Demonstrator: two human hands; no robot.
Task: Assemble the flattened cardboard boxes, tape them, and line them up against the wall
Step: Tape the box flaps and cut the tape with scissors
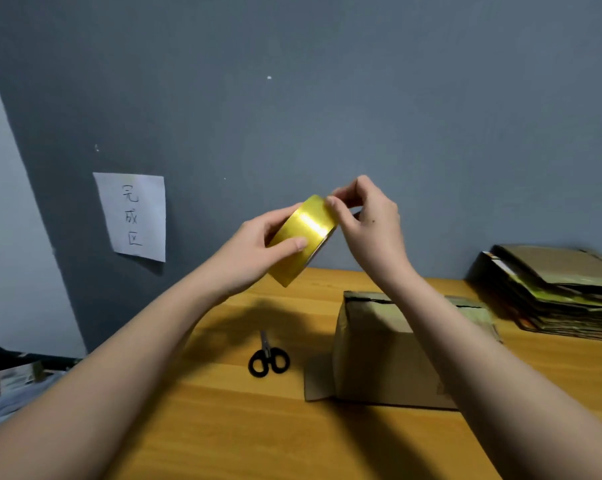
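Nearest to me, both forearms are reaching up over the wooden table [223, 427], crossing in front of the assembled cardboard box [372, 348], which is standing right of centre with its top flaps closed and one bottom flap lying flat toward me. I am seeing the scissors [268, 358] lying closed just left of the box, apart from it, with bare wood running leftward to the table edge. Beyond that edge, low at the left, something cardboard is sitting on cloth; it is too blurred to name. At the far right, the stack of flattened boxes [562, 292] is resting against the wall [292, 98]. Above the table, my left hand [258, 251] is gripping the yellow tape roll [303, 237], fingers and thumb curled round it, while my right hand [369, 220] is pinching at the roll's upper edge with thumb and fingertips. A paper sign [131, 216] is hanging on the grey wall, left of the hands.
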